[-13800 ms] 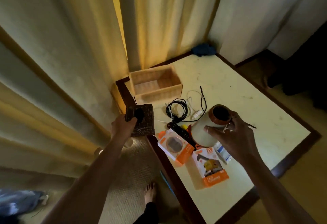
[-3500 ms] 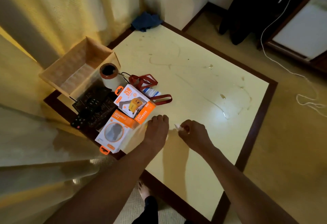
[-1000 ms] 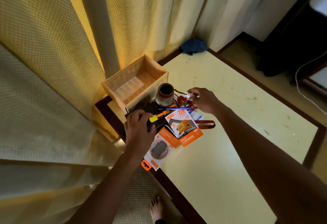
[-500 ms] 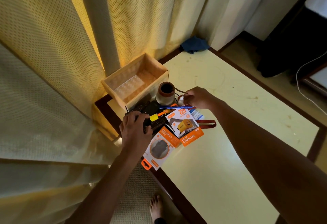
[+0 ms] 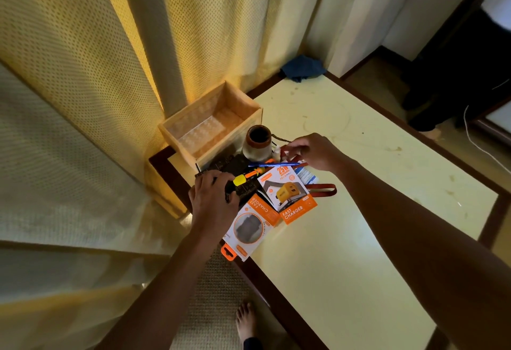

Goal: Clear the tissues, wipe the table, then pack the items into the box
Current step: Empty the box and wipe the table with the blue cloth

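An open wooden box (image 5: 243,106) stands at the table's far left corner, with nothing in it that I can see. In front of it is a pile: a brown-necked jar (image 5: 258,143), a yellow-handled screwdriver (image 5: 247,177), a blue pen (image 5: 272,165), two orange charger packs (image 5: 290,194) (image 5: 253,228) and a red strap (image 5: 323,192). My left hand (image 5: 211,200) is closed over a black remote (image 5: 235,165) at the table edge. My right hand (image 5: 312,150) pinches a small white piece (image 5: 277,151) beside the jar.
A crumpled blue cloth (image 5: 302,68) lies at the table's far corner. The pale table top (image 5: 373,211) has a dark wooden rim. Yellow curtains hang close behind the box. A bare foot (image 5: 246,322) is on the mat below.
My right hand has drifted slightly right beside the jar, still pinched. My left hand stays on the dark items. Earlier, the right hand picked the white piece off the table.
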The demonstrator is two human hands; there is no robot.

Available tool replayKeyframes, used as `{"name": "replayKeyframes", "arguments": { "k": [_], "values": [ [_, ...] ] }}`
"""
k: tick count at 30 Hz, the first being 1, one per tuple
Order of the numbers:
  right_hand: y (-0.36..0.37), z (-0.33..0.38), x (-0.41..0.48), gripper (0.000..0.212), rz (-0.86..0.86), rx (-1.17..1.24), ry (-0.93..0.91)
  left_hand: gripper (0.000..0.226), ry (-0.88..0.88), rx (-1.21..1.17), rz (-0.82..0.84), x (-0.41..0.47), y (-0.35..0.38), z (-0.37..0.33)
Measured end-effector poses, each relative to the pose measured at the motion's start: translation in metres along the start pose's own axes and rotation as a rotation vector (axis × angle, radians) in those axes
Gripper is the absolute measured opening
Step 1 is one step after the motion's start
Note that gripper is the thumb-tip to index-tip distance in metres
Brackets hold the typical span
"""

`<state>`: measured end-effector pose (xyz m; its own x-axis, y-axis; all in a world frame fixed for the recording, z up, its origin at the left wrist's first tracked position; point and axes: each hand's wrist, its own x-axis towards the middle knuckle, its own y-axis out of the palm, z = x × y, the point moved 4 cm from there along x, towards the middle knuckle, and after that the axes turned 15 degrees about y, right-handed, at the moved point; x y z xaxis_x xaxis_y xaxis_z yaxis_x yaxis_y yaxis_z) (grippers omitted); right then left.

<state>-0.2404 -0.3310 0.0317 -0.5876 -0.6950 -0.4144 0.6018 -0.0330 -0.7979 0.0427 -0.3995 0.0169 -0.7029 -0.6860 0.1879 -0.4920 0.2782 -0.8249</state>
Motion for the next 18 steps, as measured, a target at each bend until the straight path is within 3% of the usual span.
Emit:
{"name": "replayKeyframes", "arguments": {
  "k": [7,18],
  "values": [
    [-0.007,-0.024,-0.029,0.025,-0.082,0.166,0.053,0.032,0.020,-0.032,-0.019,-0.006,-0.004,-0.014],
    [-0.005,-0.096,-0.170,0.021,-0.256,0.465,0.083,0.029,0.028,-0.185,-0.053,-0.039,0.011,-0.094]
  ]
}}
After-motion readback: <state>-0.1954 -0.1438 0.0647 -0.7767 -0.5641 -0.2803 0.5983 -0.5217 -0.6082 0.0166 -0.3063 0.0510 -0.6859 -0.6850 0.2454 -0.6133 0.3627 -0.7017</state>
